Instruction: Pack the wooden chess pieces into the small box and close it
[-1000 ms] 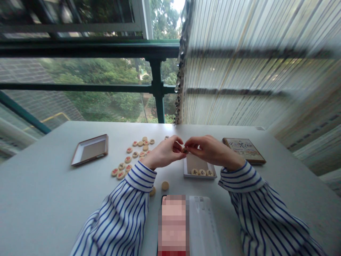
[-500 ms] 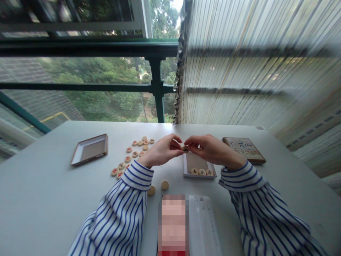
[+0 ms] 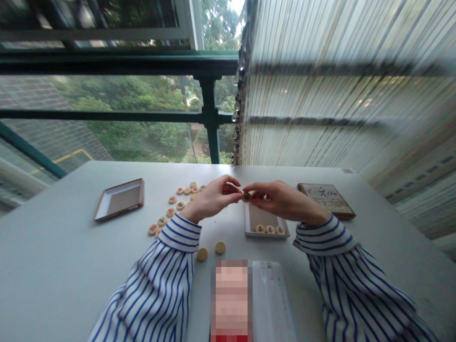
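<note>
My left hand (image 3: 213,199) and my right hand (image 3: 280,200) meet above the table, both pinching one round wooden game piece (image 3: 246,196) with a dark character on it. Just below them lies a small white tray (image 3: 265,222) with three pieces in a row along its near edge. Several more round pieces (image 3: 177,206) with red and dark marks lie scattered left of my left hand. Two blank-faced pieces (image 3: 211,251) sit near my left sleeve.
An empty brown-rimmed tray (image 3: 120,198) lies at the left. A printed box lid (image 3: 327,199) lies at the right. A white case and a blurred-out item (image 3: 249,299) sit at the near edge. A railing, window and curtain stand behind the grey table (image 3: 53,266).
Both hands with the pinched piece have drifted slightly up and away from me. The loose pieces and trays have not moved.
</note>
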Demonstrator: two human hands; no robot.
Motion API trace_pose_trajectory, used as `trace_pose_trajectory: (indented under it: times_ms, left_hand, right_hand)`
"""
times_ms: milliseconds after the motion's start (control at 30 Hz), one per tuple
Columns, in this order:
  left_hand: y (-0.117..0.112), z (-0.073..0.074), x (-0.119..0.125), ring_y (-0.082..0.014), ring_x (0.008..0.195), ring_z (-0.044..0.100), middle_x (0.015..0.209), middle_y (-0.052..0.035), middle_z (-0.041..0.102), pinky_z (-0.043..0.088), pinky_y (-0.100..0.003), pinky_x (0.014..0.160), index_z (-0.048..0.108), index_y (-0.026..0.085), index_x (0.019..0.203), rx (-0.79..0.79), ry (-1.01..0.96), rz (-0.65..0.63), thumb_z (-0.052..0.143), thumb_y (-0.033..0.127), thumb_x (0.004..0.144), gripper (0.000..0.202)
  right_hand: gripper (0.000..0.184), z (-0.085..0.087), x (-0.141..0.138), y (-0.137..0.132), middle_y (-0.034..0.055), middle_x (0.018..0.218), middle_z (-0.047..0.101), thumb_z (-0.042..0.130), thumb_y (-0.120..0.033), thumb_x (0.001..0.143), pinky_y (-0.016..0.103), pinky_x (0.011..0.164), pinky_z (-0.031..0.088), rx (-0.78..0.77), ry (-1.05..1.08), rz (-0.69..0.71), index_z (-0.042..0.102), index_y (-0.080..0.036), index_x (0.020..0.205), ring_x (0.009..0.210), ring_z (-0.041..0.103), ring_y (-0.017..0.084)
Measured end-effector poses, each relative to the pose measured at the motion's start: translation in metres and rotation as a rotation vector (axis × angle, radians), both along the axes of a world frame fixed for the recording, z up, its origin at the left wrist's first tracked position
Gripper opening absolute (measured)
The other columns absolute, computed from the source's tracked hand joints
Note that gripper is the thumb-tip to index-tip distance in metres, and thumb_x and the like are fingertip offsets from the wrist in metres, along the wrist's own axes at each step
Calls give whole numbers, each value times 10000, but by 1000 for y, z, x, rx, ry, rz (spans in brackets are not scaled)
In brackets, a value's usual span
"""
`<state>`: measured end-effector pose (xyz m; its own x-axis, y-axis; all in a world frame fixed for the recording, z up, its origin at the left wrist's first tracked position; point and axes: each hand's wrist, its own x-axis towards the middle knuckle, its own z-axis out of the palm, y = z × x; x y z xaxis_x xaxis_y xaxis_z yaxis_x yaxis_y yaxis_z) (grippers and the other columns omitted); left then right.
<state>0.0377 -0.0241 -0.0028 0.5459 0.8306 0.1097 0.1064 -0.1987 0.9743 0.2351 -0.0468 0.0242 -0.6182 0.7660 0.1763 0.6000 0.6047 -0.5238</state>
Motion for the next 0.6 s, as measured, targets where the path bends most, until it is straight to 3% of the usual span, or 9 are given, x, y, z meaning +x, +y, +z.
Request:
trace_pose_trajectory:
  times_ms: [333, 600]
  left_hand:
    - [-2, 2, 1, -111, 693, 576, 771, -45, 615, 454, -255, 637, 526, 108, 935, 6, 49, -18, 567, 238, 760, 222]
    - [-2, 0, 2, -115, 696, 573, 773, -46, 614, 459, -266, 643, 529, 106, 948, -1, 70, -26, 570, 233, 754, 235]
  right_hand:
    - [233, 2, -1, 0, 19, 769, 656, 499, -284, 801, 247, 634, 430, -26, -8, -36, 580, -187, 997, 677, 587, 111]
    - [265, 1, 0, 0, 21, 776, 646, 528, -312, 778, 254, 635, 416, 6, -59, -55, 573, -183, 1004, 678, 572, 117]
